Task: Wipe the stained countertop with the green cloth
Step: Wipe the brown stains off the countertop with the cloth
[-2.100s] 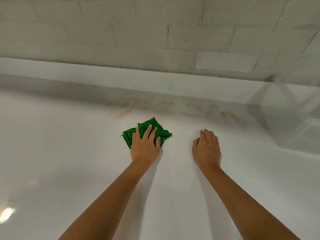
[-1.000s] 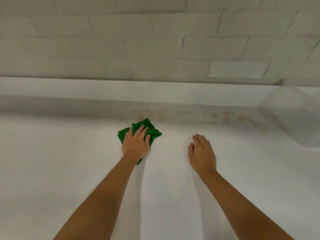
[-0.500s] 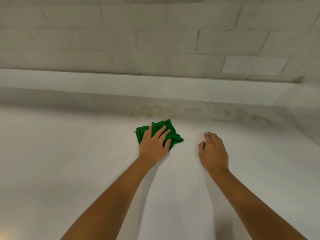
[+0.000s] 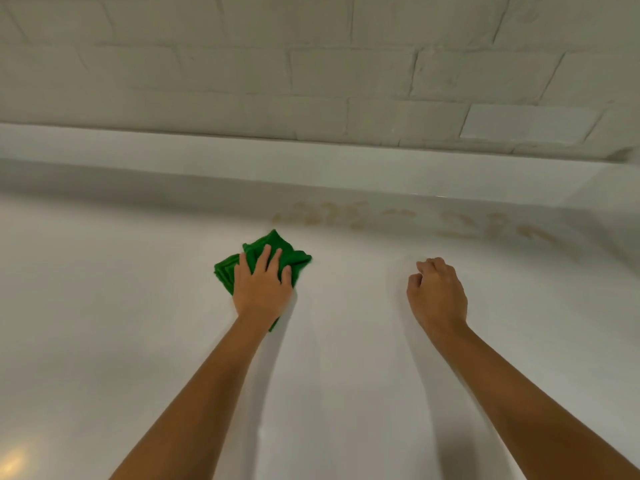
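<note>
Green cloth (image 4: 273, 249) lies folded on the table (image 4: 104, 306), pressed under my flat, spread left hand (image 4: 263, 289); my right hand (image 4: 438, 292) is loosely curled, empty. Brown stains (image 4: 346, 216) just beyond look untouched, so I judge most wiping remains

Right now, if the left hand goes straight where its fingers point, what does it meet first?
Likely the brown stains, with the green cloth under the left hand; then the back ledge.
</note>
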`<act>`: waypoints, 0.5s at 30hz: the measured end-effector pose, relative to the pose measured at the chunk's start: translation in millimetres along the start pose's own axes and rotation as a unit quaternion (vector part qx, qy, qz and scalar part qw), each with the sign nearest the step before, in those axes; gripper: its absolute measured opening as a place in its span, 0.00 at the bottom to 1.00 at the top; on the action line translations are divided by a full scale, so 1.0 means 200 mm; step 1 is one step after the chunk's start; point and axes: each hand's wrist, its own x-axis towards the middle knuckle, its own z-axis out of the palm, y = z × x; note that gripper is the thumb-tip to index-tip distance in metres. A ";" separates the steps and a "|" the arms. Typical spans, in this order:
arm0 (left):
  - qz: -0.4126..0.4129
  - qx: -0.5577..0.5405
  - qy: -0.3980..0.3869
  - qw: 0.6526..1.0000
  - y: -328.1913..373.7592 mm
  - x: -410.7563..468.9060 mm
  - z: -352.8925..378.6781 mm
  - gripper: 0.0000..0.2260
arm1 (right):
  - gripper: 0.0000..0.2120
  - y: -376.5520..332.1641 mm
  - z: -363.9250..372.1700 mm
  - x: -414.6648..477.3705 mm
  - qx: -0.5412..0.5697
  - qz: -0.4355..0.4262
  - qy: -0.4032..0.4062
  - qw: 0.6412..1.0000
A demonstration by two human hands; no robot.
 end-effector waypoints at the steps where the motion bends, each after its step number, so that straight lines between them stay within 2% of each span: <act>1: 0.004 0.010 -0.001 1.000 0.03 -0.03 0.01 0.25 | 0.16 -0.03 0.00 0.01 0.010 0.000 0.003 1.000; 9: 0.069 -0.042 -0.003 0.997 0.18 0.01 -0.08 0.22 | 0.17 -0.30 0.17 0.02 0.054 -0.087 -0.009 0.995; 12: 0.052 -0.034 -0.006 0.998 0.07 0.14 -0.08 0.22 | 0.15 -0.30 0.20 0.01 0.045 -0.107 0.027 0.993; 15: 0.000 -0.027 0.001 1.000 -0.09 0.21 -0.10 0.23 | 0.14 -0.29 0.22 0.02 0.046 -0.110 0.036 0.992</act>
